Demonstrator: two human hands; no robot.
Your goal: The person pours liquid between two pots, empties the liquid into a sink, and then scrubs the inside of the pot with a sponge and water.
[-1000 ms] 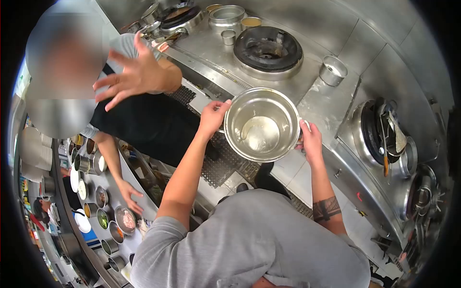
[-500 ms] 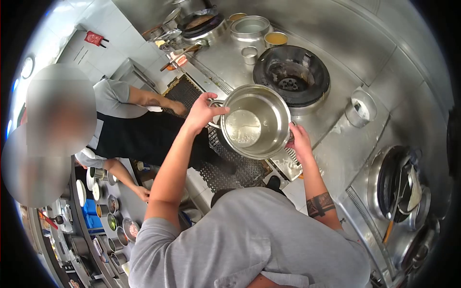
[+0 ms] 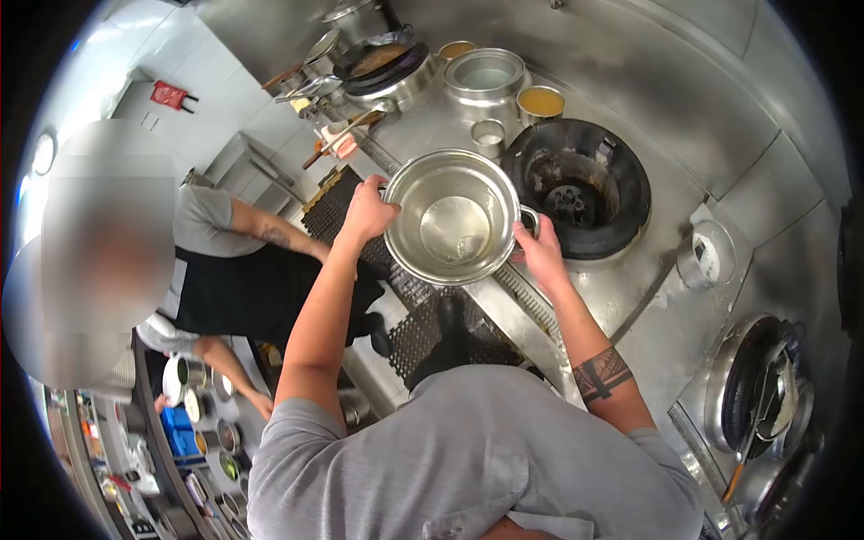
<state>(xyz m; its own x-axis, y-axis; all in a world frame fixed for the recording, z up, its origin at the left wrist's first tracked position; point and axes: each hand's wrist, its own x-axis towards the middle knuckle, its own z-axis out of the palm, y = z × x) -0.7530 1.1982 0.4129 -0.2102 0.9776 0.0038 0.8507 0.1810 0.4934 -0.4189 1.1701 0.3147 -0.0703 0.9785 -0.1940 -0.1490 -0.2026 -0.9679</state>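
Between my hands is a two-handled steel stockpot (image 3: 405, 238), its mouth toward me, with a little clear liquid (image 3: 454, 229) over its bottom. My left hand (image 3: 371, 211) is closed on the handle at the pot's left. On the other side, my right hand (image 3: 540, 252) grips the right loop handle. The pot is in the air in front of the counter edge. Just beyond it to the right sits a black wok burner ring (image 3: 621, 202) with no wok on it.
Behind stand a large steel pot (image 3: 486, 76), a container of yellow liquid (image 3: 541, 103) and a small cup (image 3: 488, 138). Woks (image 3: 765, 387) lie at right, beside a steel container (image 3: 706, 255). A co-worker in a black apron (image 3: 243, 297) stands close on my left, near shelves of ingredients.
The pot has tilted back more level and shifted left relative to the burner, both hands still on its handles. My view has turned, and the co-worker's upper arm has drawn back.
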